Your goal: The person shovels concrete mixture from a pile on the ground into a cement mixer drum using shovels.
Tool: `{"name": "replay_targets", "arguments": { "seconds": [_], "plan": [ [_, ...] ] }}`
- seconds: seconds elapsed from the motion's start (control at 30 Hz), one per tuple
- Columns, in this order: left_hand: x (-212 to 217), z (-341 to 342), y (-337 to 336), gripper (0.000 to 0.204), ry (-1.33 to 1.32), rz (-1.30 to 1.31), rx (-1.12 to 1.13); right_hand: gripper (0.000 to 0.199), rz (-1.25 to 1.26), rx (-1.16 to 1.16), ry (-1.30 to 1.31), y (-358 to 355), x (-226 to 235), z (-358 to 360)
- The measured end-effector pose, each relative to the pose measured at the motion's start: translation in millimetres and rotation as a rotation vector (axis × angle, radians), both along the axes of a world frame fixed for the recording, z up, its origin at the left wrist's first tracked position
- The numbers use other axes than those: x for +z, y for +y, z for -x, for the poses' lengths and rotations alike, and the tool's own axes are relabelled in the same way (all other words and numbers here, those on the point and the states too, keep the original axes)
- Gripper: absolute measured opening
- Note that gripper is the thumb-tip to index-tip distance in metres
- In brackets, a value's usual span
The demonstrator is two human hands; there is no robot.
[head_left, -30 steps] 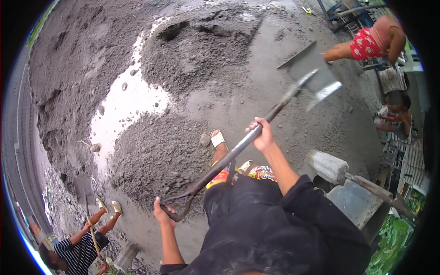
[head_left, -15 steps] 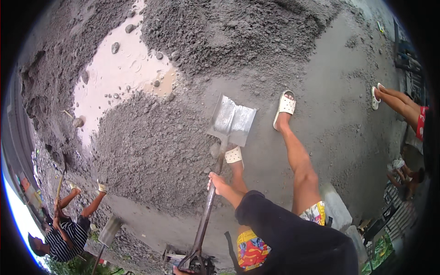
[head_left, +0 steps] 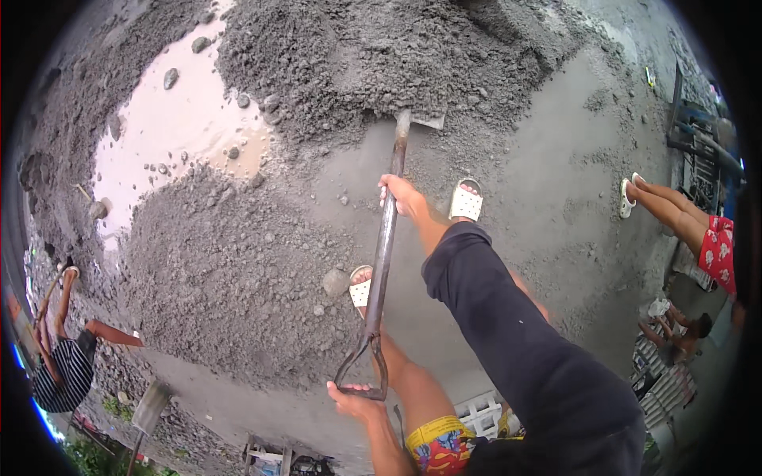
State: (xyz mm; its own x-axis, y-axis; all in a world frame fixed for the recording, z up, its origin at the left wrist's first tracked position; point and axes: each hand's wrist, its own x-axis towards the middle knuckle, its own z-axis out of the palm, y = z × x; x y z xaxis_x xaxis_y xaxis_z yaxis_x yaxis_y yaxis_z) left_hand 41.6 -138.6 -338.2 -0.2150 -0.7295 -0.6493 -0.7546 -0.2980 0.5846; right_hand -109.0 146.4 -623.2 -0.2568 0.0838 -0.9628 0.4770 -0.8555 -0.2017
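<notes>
A long-shafted shovel (head_left: 383,254) reaches away from me, its metal blade mostly buried in the near edge of the grey sand-and-gravel heap (head_left: 381,59). Only a corner of the blade shows. My right hand (head_left: 402,195) is wrapped round the upper shaft, the arm in a dark sleeve. Lower down, my left hand (head_left: 359,401) grips the crossbar of the D-shaped handle. My feet in cream clogs stand on wet ground either side of the shaft. A round stone (head_left: 336,282) lies beside my left foot.
Pale water (head_left: 178,119) with stones in it pools between the far heap and a nearer gravel mound (head_left: 214,278). At left, a person in a striped shirt (head_left: 63,377) holds a long-handled tool. Another person's legs (head_left: 675,206) stand at right. A second shovel (head_left: 151,408) is at lower left.
The shovel blade has moved forward from above the ground by my feet into the heap. Both hands have gone forward with it, and the D-handle has come fully into view.
</notes>
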Motion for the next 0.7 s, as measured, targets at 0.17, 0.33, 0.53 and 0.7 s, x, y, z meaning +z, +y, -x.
{"name": "replay_targets", "arguments": {
  "seconds": [0.17, 0.33, 0.53, 0.7],
  "plan": [
    [73, -2, -81, 0.044, 0.051, 0.072, -0.109, 0.011, 0.045, -0.108, 0.060, -74, 69, -33],
    [178, 13, -201, 0.041, 0.107, 0.116, -0.346, 0.011, 0.068, -0.374, 0.091, -176, 174, -81],
    [301, 32, -299, 0.048, 0.157, 0.224, -0.826, 0.015, 0.150, -0.760, 0.109, -264, 305, -176],
    [352, 48, -305, 0.053, 0.217, 0.210, -1.124, 0.017, 0.092, -1.097, 0.061, -297, 412, -288]
  ]
}}
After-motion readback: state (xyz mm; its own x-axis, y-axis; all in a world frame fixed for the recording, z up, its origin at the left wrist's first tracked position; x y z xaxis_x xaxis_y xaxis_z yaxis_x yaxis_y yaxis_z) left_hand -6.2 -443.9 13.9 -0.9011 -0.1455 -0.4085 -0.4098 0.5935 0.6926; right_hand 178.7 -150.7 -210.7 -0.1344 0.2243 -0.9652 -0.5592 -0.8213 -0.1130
